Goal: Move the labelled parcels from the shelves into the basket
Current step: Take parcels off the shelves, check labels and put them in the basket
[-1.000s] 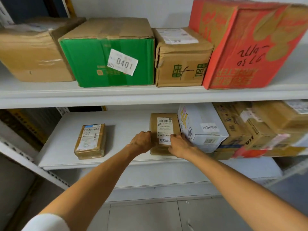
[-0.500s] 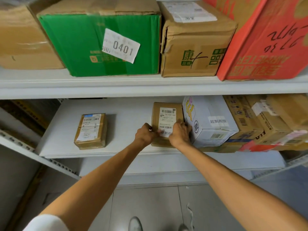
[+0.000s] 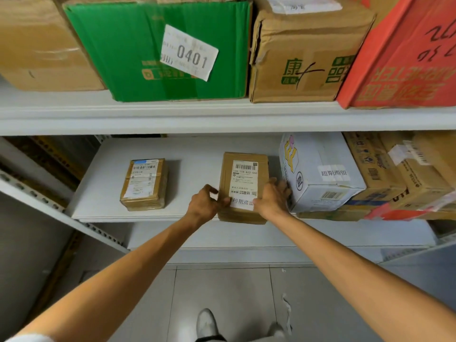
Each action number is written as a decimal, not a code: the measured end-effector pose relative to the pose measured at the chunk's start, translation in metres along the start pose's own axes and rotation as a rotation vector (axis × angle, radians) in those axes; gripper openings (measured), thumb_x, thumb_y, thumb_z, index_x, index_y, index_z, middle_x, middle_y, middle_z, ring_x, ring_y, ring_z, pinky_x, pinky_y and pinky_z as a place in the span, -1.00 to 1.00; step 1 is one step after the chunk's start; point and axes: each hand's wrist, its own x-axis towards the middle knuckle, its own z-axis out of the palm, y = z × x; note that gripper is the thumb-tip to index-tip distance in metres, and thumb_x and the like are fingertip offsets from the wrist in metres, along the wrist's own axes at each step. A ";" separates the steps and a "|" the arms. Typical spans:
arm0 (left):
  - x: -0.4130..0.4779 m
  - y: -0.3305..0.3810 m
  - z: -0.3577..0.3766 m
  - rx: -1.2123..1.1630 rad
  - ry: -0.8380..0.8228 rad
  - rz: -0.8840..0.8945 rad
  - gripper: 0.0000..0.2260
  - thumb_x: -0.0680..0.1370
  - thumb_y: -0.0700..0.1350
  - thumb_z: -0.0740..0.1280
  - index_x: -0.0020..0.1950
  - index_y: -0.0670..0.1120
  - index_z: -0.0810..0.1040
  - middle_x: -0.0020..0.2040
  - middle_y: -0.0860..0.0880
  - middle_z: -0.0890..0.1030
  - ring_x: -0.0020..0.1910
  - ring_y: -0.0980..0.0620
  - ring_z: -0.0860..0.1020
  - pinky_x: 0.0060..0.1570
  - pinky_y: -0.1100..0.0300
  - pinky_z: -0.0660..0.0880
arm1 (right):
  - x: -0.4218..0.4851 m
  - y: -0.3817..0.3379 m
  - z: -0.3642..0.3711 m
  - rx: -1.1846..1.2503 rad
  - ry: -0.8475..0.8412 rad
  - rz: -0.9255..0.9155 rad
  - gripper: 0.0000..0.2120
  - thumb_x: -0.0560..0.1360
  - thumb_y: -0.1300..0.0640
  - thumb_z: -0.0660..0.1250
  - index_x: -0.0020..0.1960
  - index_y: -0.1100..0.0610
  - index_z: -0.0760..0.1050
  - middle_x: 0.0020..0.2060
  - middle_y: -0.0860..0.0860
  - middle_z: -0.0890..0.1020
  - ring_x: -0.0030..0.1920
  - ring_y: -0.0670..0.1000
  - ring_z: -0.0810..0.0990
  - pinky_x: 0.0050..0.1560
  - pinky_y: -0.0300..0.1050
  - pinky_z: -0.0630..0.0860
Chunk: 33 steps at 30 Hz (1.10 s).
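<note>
Because the brown parcel (image 3: 243, 174) lies flat just left of the white box (image 3: 320, 176), the left hand (image 3: 203, 206) and right hand (image 3: 272, 199) grip its near end, fingers (image 3: 276, 183) curled round both side edges. Likely this readies sliding it off the shelf (image 3: 103, 201).

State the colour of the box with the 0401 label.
The box has a green front and a brown cardboard top; the head view shows it.

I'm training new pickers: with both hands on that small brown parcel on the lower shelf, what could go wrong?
The right hand sits against the white box, so pulling the brown parcel out may nudge that box. The left hand grips only the near left edge; the parcel could slip.
</note>
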 end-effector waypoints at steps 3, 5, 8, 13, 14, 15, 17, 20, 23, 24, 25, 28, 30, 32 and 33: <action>0.007 0.006 -0.003 0.002 -0.051 0.017 -0.39 0.49 0.00 0.43 0.46 -0.07 0.26 0.24 -0.17 0.55 0.20 -0.15 0.53 0.22 0.00 0.46 | -0.001 0.006 0.002 0.154 -0.038 -0.008 -0.44 0.47 0.14 0.44 0.38 0.23 0.31 0.35 0.21 0.41 0.37 0.24 0.36 0.31 0.08 0.43; 0.012 0.009 -0.001 -0.042 -0.097 0.040 -0.31 0.49 -0.15 0.43 0.53 -0.01 0.15 0.33 -0.17 0.46 0.27 -0.18 0.48 0.22 -0.06 0.49 | -0.003 0.006 -0.001 0.194 -0.060 -0.038 -0.51 0.48 0.23 0.42 0.35 0.26 0.34 0.29 0.19 0.50 0.31 0.20 0.46 0.22 -0.02 0.49; 0.016 0.009 0.000 -0.094 -0.131 0.043 -0.22 0.47 -0.30 0.42 0.56 0.03 0.07 0.35 -0.17 0.42 0.28 -0.21 0.46 0.16 -0.14 0.52 | -0.005 0.005 -0.006 0.240 -0.087 -0.056 -0.51 0.51 0.36 0.34 0.38 0.28 0.27 0.28 0.16 0.53 0.28 0.15 0.51 0.09 -0.17 0.45; 0.009 0.000 0.003 -0.239 -0.112 0.031 -0.29 0.48 -0.32 0.40 0.53 0.00 0.16 0.31 -0.17 0.44 0.27 -0.20 0.47 0.18 -0.16 0.50 | -0.008 0.003 -0.007 0.269 -0.116 -0.010 -0.53 0.48 0.35 0.38 0.33 0.21 0.31 0.24 0.12 0.56 0.23 0.12 0.55 0.12 -0.11 0.51; 0.005 -0.005 0.004 -0.260 -0.105 0.027 -0.32 0.49 -0.32 0.39 0.51 0.00 0.18 0.30 -0.16 0.44 0.27 -0.19 0.47 0.20 -0.15 0.49 | -0.009 0.003 -0.007 0.266 -0.130 0.008 -0.53 0.47 0.32 0.40 0.32 0.21 0.33 0.23 0.11 0.56 0.22 0.12 0.55 0.12 -0.10 0.51; 0.002 -0.011 0.004 -0.278 -0.103 0.022 -0.33 0.49 -0.32 0.39 0.50 0.01 0.20 0.29 -0.15 0.44 0.27 -0.17 0.47 0.22 -0.14 0.48 | -0.010 0.005 -0.007 0.265 -0.149 0.017 -0.52 0.45 0.29 0.43 0.32 0.20 0.34 0.22 0.10 0.56 0.23 0.12 0.54 0.12 -0.11 0.50; -0.001 -0.018 0.003 -0.331 -0.124 0.013 -0.31 0.47 -0.34 0.41 0.50 0.04 0.22 0.29 -0.16 0.44 0.25 -0.17 0.47 0.20 -0.13 0.50 | -0.013 0.011 -0.005 0.304 -0.186 0.003 -0.47 0.43 0.26 0.46 0.34 0.16 0.35 0.23 0.08 0.56 0.23 0.09 0.54 0.14 -0.13 0.49; 0.005 -0.011 -0.005 -0.346 -0.177 -0.014 -0.22 0.43 -0.43 0.41 0.51 0.06 0.18 0.20 -0.14 0.44 0.17 -0.15 0.49 0.05 -0.08 0.56 | -0.014 0.016 -0.004 0.449 -0.224 0.000 -0.50 0.47 0.20 0.44 0.36 0.10 0.36 0.27 0.05 0.56 0.25 0.06 0.53 0.09 -0.18 0.46; 0.012 0.002 -0.007 -0.334 -0.235 -0.049 -0.16 0.42 -0.47 0.38 0.52 0.13 0.13 0.12 -0.09 0.50 0.18 -0.13 0.48 0.05 -0.10 0.53 | -0.016 0.017 -0.004 0.534 -0.273 0.045 -0.30 0.49 0.16 0.43 0.52 0.07 0.15 0.37 0.04 0.48 0.34 0.11 0.45 0.19 0.02 0.48; 0.012 0.002 -0.006 -0.338 -0.233 -0.059 -0.16 0.43 -0.44 0.39 0.52 0.15 0.13 0.16 -0.10 0.52 0.21 -0.16 0.49 0.11 -0.17 0.50 | -0.018 0.016 -0.005 0.559 -0.291 0.065 -0.15 0.49 0.17 0.43 0.58 0.04 -0.02 0.41 0.03 0.42 0.39 0.13 0.40 0.25 0.11 0.45; 0.012 0.001 -0.006 -0.345 -0.226 -0.067 -0.18 0.44 -0.40 0.40 0.51 0.18 0.13 0.22 -0.13 0.52 0.22 -0.19 0.49 0.13 -0.23 0.48 | -0.020 0.017 -0.006 0.582 -0.309 0.073 -0.06 0.48 0.19 0.44 0.59 0.02 -0.17 0.45 0.03 0.37 0.43 0.14 0.35 0.31 0.15 0.40; 0.013 -0.001 -0.004 -0.368 -0.241 -0.067 -0.18 0.47 -0.36 0.39 0.53 0.19 0.08 0.29 -0.14 0.49 0.22 -0.20 0.51 0.08 -0.26 0.51 | -0.016 0.017 -0.008 0.644 -0.334 0.054 0.03 0.45 0.32 0.43 0.57 0.02 -0.27 0.47 0.04 0.34 0.46 0.08 0.29 0.41 0.04 0.27; 0.016 -0.002 -0.005 -0.357 -0.278 -0.054 -0.15 0.46 -0.38 0.39 0.54 0.18 0.03 0.21 -0.11 0.51 0.22 -0.20 0.51 0.08 -0.28 0.51 | -0.012 0.018 -0.009 0.649 -0.325 0.034 0.04 0.42 0.41 0.43 0.58 0.05 -0.22 0.45 0.03 0.36 0.45 0.05 0.30 0.40 -0.04 0.26; 0.016 -0.006 -0.006 -0.345 -0.308 -0.046 -0.11 0.45 -0.40 0.39 0.55 0.18 -0.01 0.13 -0.09 0.52 0.21 -0.20 0.51 0.07 -0.27 0.52 | -0.011 0.017 -0.006 0.623 -0.303 0.007 0.02 0.39 0.47 0.42 0.59 0.07 -0.15 0.43 0.03 0.39 0.43 0.04 0.33 0.36 -0.10 0.29; 0.015 -0.009 -0.006 -0.335 -0.318 -0.038 -0.09 0.44 -0.42 0.39 0.55 0.18 -0.02 0.10 -0.06 0.52 0.20 -0.18 0.52 0.05 -0.24 0.54 | -0.011 0.017 -0.004 0.611 -0.292 0.004 0.03 0.37 0.48 0.42 0.59 0.06 -0.14 0.42 0.03 0.40 0.42 0.04 0.33 0.35 -0.11 0.31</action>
